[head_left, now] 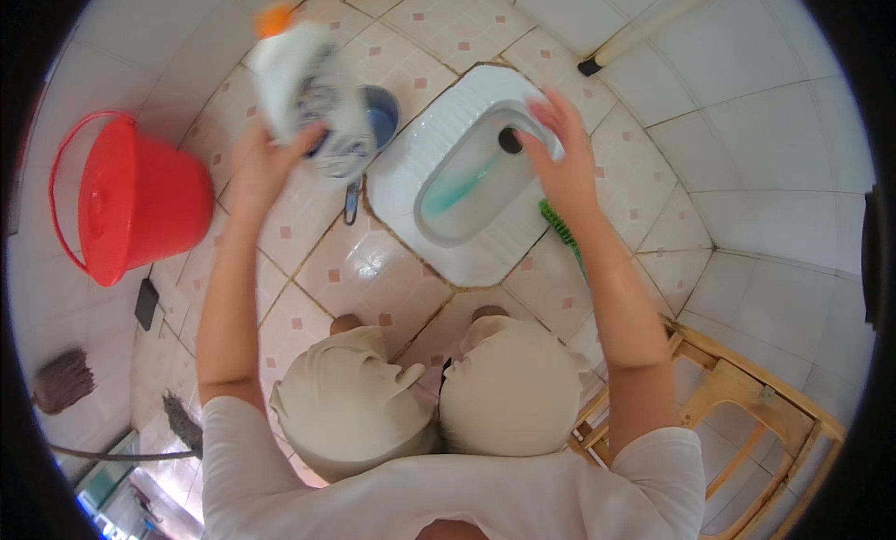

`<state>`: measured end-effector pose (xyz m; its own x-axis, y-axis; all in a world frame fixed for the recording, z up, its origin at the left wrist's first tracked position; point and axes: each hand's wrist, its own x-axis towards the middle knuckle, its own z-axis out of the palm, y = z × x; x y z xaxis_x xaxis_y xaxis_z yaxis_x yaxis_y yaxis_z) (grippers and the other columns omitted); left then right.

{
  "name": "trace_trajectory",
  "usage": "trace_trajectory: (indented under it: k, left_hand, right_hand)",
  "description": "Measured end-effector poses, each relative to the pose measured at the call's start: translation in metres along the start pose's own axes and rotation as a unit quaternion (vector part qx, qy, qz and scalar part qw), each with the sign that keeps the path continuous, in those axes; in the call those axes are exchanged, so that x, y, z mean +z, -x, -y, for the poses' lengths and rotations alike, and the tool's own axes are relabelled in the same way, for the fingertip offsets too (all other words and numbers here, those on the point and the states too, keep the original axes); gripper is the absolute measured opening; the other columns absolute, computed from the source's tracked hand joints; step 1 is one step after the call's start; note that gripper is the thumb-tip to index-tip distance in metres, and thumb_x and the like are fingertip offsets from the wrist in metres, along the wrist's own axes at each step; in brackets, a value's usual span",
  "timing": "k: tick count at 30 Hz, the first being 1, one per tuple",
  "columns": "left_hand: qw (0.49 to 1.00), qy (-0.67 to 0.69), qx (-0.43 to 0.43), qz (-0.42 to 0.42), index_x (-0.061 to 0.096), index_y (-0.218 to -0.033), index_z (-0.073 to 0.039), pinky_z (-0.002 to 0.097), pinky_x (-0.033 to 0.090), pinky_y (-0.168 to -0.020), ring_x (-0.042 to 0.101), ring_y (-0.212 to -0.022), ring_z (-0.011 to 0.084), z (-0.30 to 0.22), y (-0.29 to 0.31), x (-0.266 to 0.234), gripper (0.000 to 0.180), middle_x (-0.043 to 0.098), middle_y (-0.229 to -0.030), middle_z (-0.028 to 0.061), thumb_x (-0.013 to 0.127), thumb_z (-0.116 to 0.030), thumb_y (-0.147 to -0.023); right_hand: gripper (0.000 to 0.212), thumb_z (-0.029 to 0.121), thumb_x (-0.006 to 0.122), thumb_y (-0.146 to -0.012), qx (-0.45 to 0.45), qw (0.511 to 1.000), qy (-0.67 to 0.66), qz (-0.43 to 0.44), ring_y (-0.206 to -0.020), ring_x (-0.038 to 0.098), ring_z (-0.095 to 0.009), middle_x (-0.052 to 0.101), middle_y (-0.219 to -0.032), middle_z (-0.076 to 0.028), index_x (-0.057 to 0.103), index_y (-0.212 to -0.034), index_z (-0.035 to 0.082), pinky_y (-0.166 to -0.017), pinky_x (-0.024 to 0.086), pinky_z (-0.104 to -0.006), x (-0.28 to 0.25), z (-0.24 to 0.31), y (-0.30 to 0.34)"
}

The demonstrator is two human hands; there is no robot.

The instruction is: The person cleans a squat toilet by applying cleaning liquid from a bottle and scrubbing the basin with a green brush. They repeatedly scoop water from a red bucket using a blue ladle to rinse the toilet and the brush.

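Note:
My left hand [266, 162] is closed around a white plastic bottle [313, 87] with an orange cap and dark print. The bottle stands tilted in the air, cap end up and to the left, slightly blurred. In front of me a white squat toilet [397, 181] is set in the floor. Blue-green liquid [455, 193] streaks its bowl below the dark drain hole [510, 140]. Over the toilet's far right edge hovers my right hand [571, 162], fingers spread with nothing in them. A green-bristled brush [557, 223] lies beside the toilet, partly hidden by my right forearm.
Behind the bottle sits a blue dipper [381, 115], its handle pointing toward me. A red bucket [145, 199] is at the left wall. A wooden chair-like frame [747, 395] occupies the lower right. One pale pipe [649, 27] runs along the far right wall.

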<state>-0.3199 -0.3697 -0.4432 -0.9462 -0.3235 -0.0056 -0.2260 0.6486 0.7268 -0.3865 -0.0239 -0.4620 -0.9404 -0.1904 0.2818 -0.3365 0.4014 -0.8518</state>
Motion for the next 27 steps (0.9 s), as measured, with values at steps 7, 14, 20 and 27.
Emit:
trace_trajectory:
  k: [7,14,20,27]
  left_hand:
    - [0.975,0.101,-0.024,-0.198,0.062,-0.100,0.003,0.0260,0.047,-0.075,0.061,-0.083,0.0126,0.155,0.008,-0.043,0.032,0.067,-0.092,0.0084,0.073,-0.018,-0.079]
    - [0.955,0.150,-0.045,-0.253,0.058,-0.108,0.002,0.0288,0.046,-0.079,0.061,-0.089,0.0156,0.271,0.011,0.025,0.038,0.065,-0.100,0.0104,0.073,-0.014,-0.077]
    - [0.958,0.141,-0.075,-0.239,0.049,-0.119,0.003,0.0317,0.046,-0.085,0.057,-0.100,0.0191,0.294,0.016,0.032,0.056,0.059,-0.112,0.0137,0.076,-0.013,-0.073]
    - [0.904,0.238,-0.353,-0.039,0.045,-0.120,-0.004,0.0337,0.044,-0.078,0.050,-0.092,0.0145,0.218,0.092,0.087,0.050,0.053,-0.106,0.0059,0.062,-0.037,-0.085]
  right_hand:
    - [0.054,0.012,0.062,-0.069,0.210,0.891,0.400,-0.052,-0.109,0.045,-0.037,0.050,-0.113,-0.019,0.046,-0.120,0.001,-0.095,0.035,-0.0444,-0.093,-0.199,0.237]
    - [0.036,0.017,0.063,-0.073,0.260,0.898,0.345,0.085,-0.082,0.059,-0.036,0.061,-0.087,-0.019,0.056,-0.104,0.000,-0.071,0.047,-0.0414,-0.115,-0.227,0.275]
    - [0.035,0.027,0.063,-0.082,0.315,0.898,0.272,0.141,-0.072,0.061,-0.038,0.062,-0.072,-0.019,0.056,-0.100,-0.001,-0.064,0.047,-0.0440,-0.091,-0.138,0.197]
    - [0.032,0.015,0.050,-0.085,0.178,0.853,0.404,0.280,-0.084,0.061,-0.038,0.058,-0.081,-0.024,0.052,-0.114,0.002,-0.069,0.048,-0.0479,0.007,-0.150,0.132]
